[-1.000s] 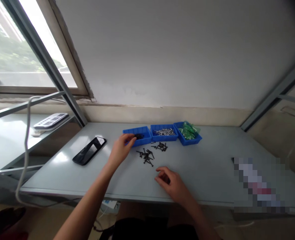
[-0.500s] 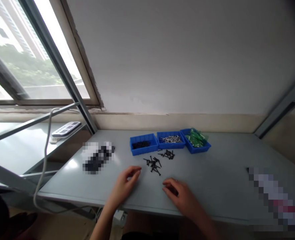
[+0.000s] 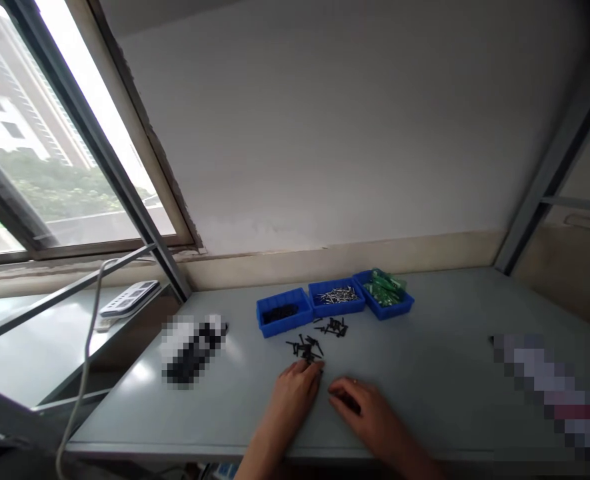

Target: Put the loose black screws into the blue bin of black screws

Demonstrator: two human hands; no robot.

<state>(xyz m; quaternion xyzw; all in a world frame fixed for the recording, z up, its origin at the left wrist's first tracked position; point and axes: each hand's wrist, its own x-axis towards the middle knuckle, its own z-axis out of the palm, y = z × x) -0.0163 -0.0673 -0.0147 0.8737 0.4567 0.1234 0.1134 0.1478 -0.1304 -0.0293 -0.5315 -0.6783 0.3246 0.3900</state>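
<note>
My left hand [image 3: 297, 390] reaches over the near edge of a loose pile of black screws [image 3: 303, 348], its fingers bent down and close together. A small dark bit shows by those fingertips, but what they pinch is hidden. To the right, my right hand [image 3: 365, 408] hovers low over the table, fingers curled towards the thumb; whatever lies between the tips is too small to make out. A second little heap of black screws [image 3: 335, 327] lies just beyond the first. Behind it stands a blue bin [image 3: 285, 327] with black screws inside.
Beside that bin, another blue bin [image 3: 337, 308] holds silver screws, and a third blue bin [image 3: 397, 309] holds green plastic packets [image 3: 385, 288]. Blurred-out items lie at the table's left and right. A power strip [image 3: 129, 298] rests on the left-hand surface, near a hanging cable [image 3: 91, 327].
My left hand has moved right and onto the near edge of the screw pile. My right hand keeps nearly the same place and curl. The camera view has tilted up a little.
</note>
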